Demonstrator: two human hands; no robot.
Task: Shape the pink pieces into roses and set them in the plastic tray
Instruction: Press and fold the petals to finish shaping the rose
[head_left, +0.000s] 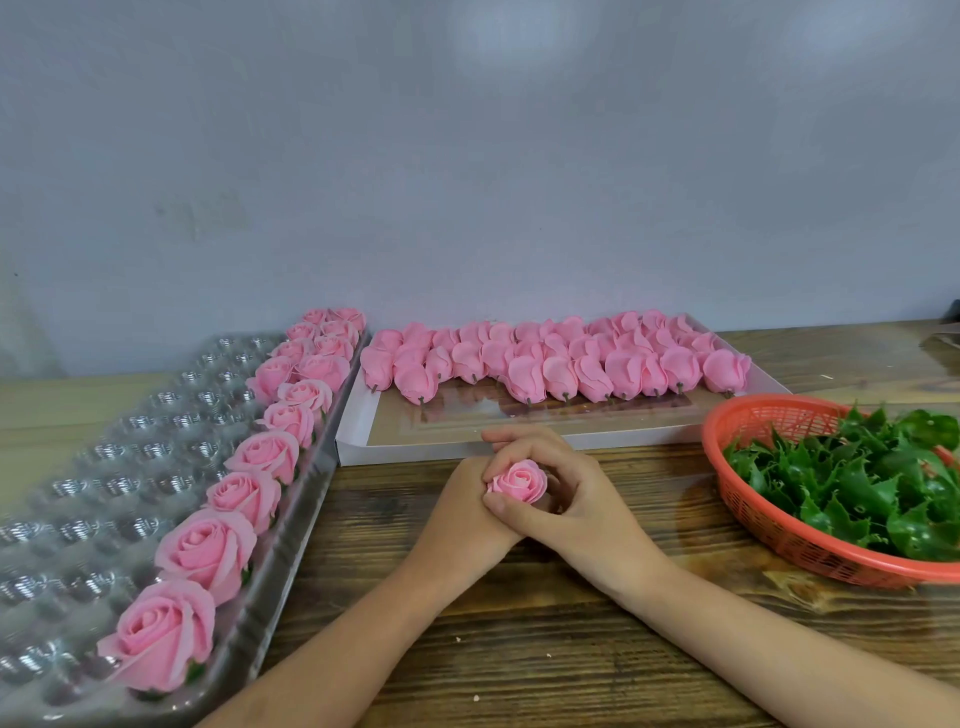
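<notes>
Showing tight pink whorls, rose (519, 480) nestles in right hand (579, 501).

On the bench (519, 649), the plastic tray (78, 467) is lying at left, with finished roses (208, 551) sitting along its right edge; a flat box (405, 453) holding unshaped pieces (561, 364) is lying centre-rear, just right of the tray; a basket (779, 545) of leaves (857, 483) is standing at right.
</notes>
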